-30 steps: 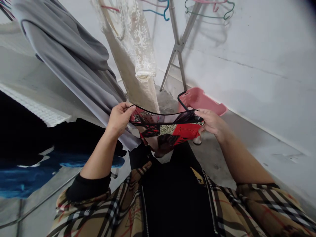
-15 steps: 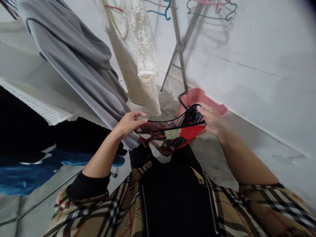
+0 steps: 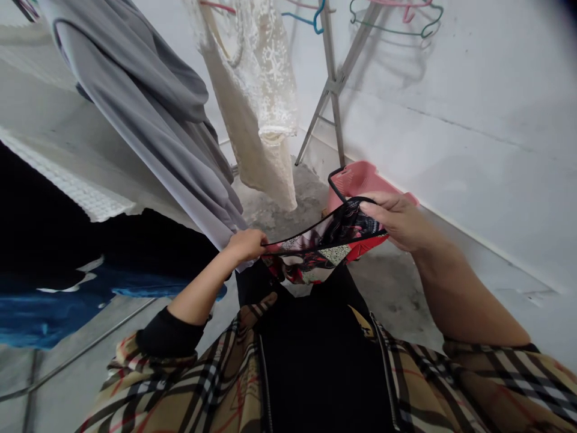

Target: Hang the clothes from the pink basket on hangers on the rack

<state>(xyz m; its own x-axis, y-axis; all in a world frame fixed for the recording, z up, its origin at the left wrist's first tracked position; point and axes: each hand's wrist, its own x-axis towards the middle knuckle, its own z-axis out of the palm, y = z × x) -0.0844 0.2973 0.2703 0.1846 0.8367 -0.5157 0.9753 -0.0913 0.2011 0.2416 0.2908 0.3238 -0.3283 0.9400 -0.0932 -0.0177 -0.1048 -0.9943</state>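
Stretched between my two hands is a small garment that looks like patterned underpants (image 3: 311, 258), with red, black, white and speckled patches and a black-edged waistband. My left hand (image 3: 247, 245) grips the band's left end, close to the hem of the hanging grey cloth (image 3: 148, 102). At the band's right end, higher up, my right hand (image 3: 394, 218) pinches the edge between thumb and fingers. The opening between the hands shows the inside of the cloth. Behind my right hand stands a pink plastic basket (image 3: 360, 174) with a dark handle, partly covered.
A cream lace garment (image 3: 273, 102) hangs ahead. To the left hang a white knit-edged cloth (image 3: 67, 126) and black and blue clothes (image 3: 54, 313). A metal rack's crossed legs (image 3: 333, 87) stand by the white wall (image 3: 496, 120), with a blue hanger (image 3: 311, 23) and a green hanger (image 3: 396, 27) above.
My left hand has moved right and lower, closing on the band's left end. My right hand has shifted slightly right. The underpants now slant, with their left end lower.
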